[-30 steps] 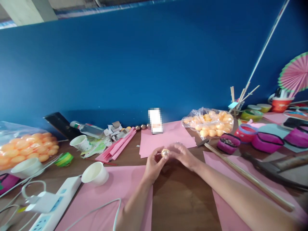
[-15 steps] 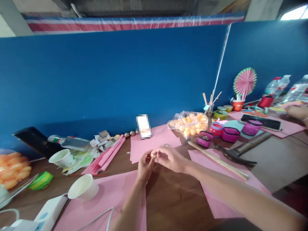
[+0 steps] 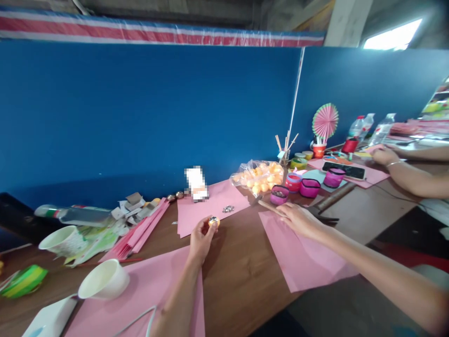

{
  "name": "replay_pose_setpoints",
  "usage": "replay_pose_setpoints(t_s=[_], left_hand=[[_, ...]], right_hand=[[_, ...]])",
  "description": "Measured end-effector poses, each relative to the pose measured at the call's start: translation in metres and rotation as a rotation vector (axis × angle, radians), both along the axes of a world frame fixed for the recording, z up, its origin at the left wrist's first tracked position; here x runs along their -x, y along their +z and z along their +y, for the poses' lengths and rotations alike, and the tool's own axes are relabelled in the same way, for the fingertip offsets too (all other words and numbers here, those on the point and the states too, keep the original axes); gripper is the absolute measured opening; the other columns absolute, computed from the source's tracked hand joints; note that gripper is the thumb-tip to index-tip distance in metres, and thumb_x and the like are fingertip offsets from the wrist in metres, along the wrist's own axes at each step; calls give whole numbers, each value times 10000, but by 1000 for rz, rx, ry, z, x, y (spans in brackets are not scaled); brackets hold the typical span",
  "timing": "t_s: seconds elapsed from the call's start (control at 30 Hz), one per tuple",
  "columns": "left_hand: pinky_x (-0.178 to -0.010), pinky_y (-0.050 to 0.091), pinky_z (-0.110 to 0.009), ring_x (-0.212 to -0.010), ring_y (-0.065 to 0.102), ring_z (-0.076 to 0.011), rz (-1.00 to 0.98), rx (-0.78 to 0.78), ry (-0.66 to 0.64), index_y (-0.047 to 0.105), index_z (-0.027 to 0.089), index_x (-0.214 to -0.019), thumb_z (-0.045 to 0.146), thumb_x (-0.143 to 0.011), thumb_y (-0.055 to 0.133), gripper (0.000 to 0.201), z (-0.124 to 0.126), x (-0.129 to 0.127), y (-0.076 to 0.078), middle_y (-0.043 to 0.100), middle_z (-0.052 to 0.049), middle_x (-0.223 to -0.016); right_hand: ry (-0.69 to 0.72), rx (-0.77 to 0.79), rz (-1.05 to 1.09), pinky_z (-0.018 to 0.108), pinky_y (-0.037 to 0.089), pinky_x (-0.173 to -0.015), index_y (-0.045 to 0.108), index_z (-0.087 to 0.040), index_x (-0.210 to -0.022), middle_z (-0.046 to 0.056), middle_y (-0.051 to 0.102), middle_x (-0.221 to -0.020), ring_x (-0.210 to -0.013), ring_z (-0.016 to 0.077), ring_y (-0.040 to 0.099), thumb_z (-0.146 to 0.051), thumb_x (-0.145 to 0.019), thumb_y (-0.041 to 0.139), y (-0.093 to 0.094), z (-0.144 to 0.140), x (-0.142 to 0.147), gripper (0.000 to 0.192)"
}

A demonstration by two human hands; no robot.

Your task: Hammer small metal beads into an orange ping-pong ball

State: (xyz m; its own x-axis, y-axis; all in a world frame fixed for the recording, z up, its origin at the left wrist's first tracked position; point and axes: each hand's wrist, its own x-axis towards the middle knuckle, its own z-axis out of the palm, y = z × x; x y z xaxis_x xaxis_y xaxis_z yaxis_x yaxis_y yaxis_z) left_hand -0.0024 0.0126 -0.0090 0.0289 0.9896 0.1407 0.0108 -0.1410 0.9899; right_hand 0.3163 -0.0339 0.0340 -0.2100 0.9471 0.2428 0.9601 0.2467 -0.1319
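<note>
Head view: right hand (image 3: 300, 220) fingertips blurred

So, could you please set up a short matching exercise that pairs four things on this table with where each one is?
Things:
1. small orange ball
2. wooden stick
3. paper fan
4. white cup

Places:
A. lying on its side on a pink sheet, near the left edge of the view
B. standing in a red cup by the blue wall
C. pinched in the left hand
D. at the fingertips of the right hand

Pairs: 1-C, 2-D, 3-B, 4-A
</note>
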Motion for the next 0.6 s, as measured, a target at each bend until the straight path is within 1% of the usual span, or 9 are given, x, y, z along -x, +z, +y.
replay_pose_setpoints(t_s=[0.13,0.27,0.33,0.43,0.5,0.6], left_hand=[[-748,488,-337,-729,605,-150,37,8,-15,550,127,-1057,403,-678,596,471,1,1,-2,640,-88,-911],[-762,489,-334,-743,606,-151,40,19,-18,541,135,-1069,412,-678,595,483,1,1,0,637,-75,-917],[-766,489,-337,-746,608,-153,42,29,-19,544,137,-1066,416,-671,601,487,0,1,1,638,-73,-919],[-757,494,-351,-741,612,-164,43,37,-8,556,137,-1052,427,-651,615,498,0,0,3,642,-77,-913],[-752,496,-357,-739,613,-168,42,41,-4,560,137,-1049,431,-642,622,506,0,0,3,644,-78,-907],[-748,496,-346,-733,612,-161,34,50,-6,555,138,-1061,430,-639,624,518,0,1,2,643,-74,-905]], right_hand=[[-49,33,-97,282,390,-764,556,-171,-1008,85,591,-927,-879,197,552,-188,-795,467,-7,-5,-8,232],[-119,85,-129,275,401,-720,546,-192,-1055,81,599,-929,-850,195,564,-180,-806,436,-10,-5,-11,273],[-91,76,-127,280,406,-731,506,-204,-1134,81,598,-959,-859,193,561,-151,-803,414,-9,-6,-11,347],[-16,16,-78,308,404,-798,427,-258,-1227,61,592,-1004,-900,189,546,-126,-790,409,-2,-13,-7,457],[13,-39,-3,331,393,-851,420,-292,-1228,42,578,-1043,-953,189,526,-144,-796,414,2,-22,-4,457],[24,-98,108,354,385,-897,472,-276,-1170,36,534,-1133,-1060,197,472,-171,-813,413,1,-42,0,377]])
